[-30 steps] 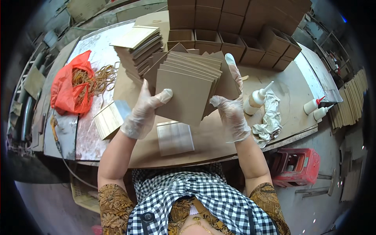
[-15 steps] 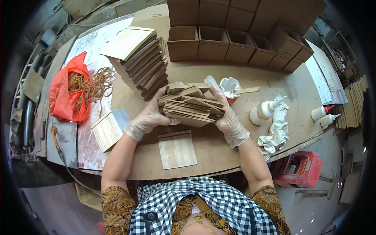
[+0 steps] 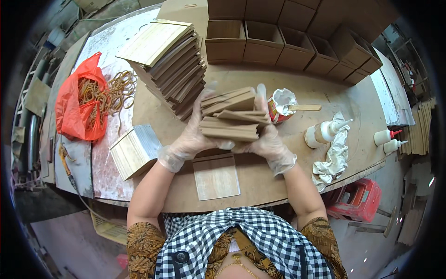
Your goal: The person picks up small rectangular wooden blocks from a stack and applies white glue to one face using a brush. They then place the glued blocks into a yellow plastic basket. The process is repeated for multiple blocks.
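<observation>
Between my gloved hands is a loose bundle of thin wooden boards (image 3: pixel 232 123), some of them skewed against each other. My left hand (image 3: pixel 190 135) grips the bundle's left side, and my right hand (image 3: pixel 272 137) closes on its right side; both wear thin translucent gloves. Directly below the bundle, a single pale square board (image 3: pixel 217 176) lies flat on the table. A tall, uneven stack of boards (image 3: pixel 162 60) rises beyond my left hand. Closer in on the left sits a smaller stack of pale boards (image 3: pixel 132 156).
Rows of open brown boxes (image 3: pixel 260 44) stand at the back. Right of my hands are a glue-smeared tub (image 3: pixel 281 104) with a flat stick (image 3: pixel 304 107), a squeeze bottle (image 3: pixel 320 134) and a crumpled white cloth (image 3: pixel 332 162). A red bag (image 3: pixel 83 104) of rubber bands lies left.
The boards in my hands have been squared into a more compact, upright bundle and raised slightly. My hands have shifted a little right. The view has also shifted slightly.
</observation>
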